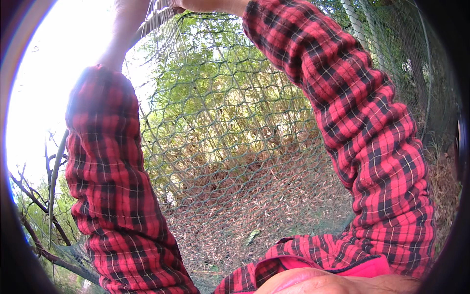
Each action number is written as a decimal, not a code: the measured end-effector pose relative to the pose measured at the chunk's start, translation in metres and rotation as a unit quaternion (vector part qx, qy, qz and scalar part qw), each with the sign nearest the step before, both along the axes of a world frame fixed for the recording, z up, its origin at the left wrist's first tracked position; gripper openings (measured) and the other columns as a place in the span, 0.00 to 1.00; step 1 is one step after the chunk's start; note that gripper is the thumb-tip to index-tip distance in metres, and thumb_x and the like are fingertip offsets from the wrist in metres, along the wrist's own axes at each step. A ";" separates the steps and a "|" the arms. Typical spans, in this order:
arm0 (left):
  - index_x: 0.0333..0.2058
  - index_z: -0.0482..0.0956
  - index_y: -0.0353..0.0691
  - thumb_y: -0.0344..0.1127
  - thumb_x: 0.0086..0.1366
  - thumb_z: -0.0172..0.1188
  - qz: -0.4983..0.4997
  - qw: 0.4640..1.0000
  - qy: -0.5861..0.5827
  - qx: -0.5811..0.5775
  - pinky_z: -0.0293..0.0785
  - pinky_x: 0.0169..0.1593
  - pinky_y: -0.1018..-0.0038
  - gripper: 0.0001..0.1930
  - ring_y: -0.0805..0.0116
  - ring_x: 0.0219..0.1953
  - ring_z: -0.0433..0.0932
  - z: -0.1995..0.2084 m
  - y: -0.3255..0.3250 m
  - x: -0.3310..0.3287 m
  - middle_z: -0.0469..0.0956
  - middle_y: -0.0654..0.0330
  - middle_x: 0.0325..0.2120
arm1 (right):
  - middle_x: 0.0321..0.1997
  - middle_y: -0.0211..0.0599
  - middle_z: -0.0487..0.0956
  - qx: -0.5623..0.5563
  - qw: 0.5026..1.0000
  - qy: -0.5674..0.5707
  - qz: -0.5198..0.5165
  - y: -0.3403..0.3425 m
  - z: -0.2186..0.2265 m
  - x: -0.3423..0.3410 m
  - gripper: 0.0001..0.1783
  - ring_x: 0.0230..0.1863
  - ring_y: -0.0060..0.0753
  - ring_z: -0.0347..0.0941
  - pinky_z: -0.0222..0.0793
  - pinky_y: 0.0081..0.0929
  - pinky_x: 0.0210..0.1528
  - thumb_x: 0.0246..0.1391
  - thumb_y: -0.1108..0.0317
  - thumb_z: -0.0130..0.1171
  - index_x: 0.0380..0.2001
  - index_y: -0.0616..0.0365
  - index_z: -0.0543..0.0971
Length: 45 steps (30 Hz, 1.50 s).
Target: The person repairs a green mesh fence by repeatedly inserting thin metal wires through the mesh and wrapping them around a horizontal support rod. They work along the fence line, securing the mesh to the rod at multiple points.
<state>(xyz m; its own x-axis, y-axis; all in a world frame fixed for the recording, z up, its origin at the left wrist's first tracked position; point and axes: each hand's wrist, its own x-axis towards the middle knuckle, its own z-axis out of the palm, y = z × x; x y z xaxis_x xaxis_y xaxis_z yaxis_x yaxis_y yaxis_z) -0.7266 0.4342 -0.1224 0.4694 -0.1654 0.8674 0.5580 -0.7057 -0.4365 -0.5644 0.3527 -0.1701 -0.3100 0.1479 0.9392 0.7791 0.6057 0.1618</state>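
Both my arms, in red and black plaid sleeves, reach up to the top edge of the head view. Of my left hand (131, 11) only the wrist and lower part show; its fingers are cut off. My right hand (205, 5) comes in from the right at the same height, its fingers also mostly out of view. Between the two hangs a bundle of thin pale strands (164, 22), close to both hands. What holds it is hidden. Beyond my arms a green mesh net (235, 117) spreads out, and a thin dark branch or pole (146, 25) runs beside my left wrist.
Dry leaves cover the ground (264, 201) behind the net. Green bushes (196, 63) stand further back. Bare dark branches (41, 206) reach in at the left. More netting (391, 44) and pale poles (353, 22) stand at the upper right.
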 end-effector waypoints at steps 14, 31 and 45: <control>0.34 0.66 0.46 0.34 0.63 0.44 0.203 0.938 -0.013 0.282 0.73 0.25 0.62 0.03 0.55 0.26 0.79 -0.040 -0.030 -0.001 0.76 0.58 0.20 | 0.23 0.42 0.79 -0.006 0.984 0.159 0.085 0.011 0.017 0.008 0.12 0.22 0.29 0.74 0.68 0.27 0.25 0.45 0.67 0.51 0.30 0.61 0.80; 0.35 0.78 0.46 0.37 0.62 0.45 -0.074 0.971 0.189 -0.126 0.72 0.35 0.66 0.12 0.64 0.26 0.78 0.007 -0.043 -0.036 0.79 0.57 0.24 | 0.20 0.32 0.76 0.056 0.972 0.139 0.179 0.008 -0.014 0.005 0.09 0.23 0.23 0.72 0.67 0.21 0.26 0.51 0.72 0.50 0.30 0.62 0.79; 0.38 0.72 0.39 0.35 0.64 0.41 0.236 0.964 -0.092 0.079 0.74 0.31 0.61 0.12 0.56 0.25 0.79 -0.081 -0.044 0.022 0.78 0.52 0.22 | 0.26 0.46 0.78 0.233 0.950 -0.002 -0.209 0.016 0.037 0.023 0.09 0.30 0.48 0.76 0.71 0.36 0.34 0.38 0.71 0.52 0.24 0.57 0.81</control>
